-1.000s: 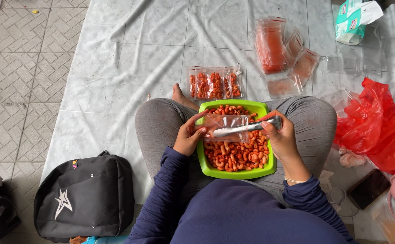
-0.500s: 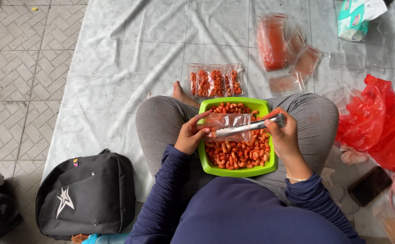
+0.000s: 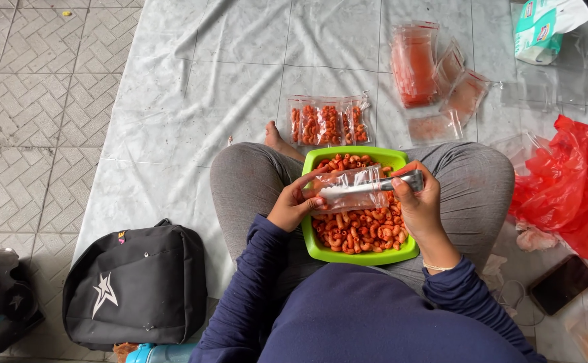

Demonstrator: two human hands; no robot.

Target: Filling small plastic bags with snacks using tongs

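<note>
A green square bowl [image 3: 401,250] full of red-orange macaroni snacks rests on my lap. Over it my left hand [image 3: 294,205] holds a small clear plastic bag [image 3: 347,185] by its left end. My right hand [image 3: 420,205] grips metal tongs [image 3: 374,190] whose tips reach into the bag's mouth. Both hands hover just above the snacks.
Filled snack bags [image 3: 326,122] lie on the grey sheet [image 3: 193,101] ahead of my knees. A stack of empty clear bags [image 3: 435,74] sits farther right, a red plastic bag [image 3: 569,188] at the right, a black backpack [image 3: 136,282] at the left, a phone [image 3: 561,284] lower right.
The hands, bag and tongs stay over the bowl; the tongs' tips sit a little deeper in the bag. The view has shifted slightly.
</note>
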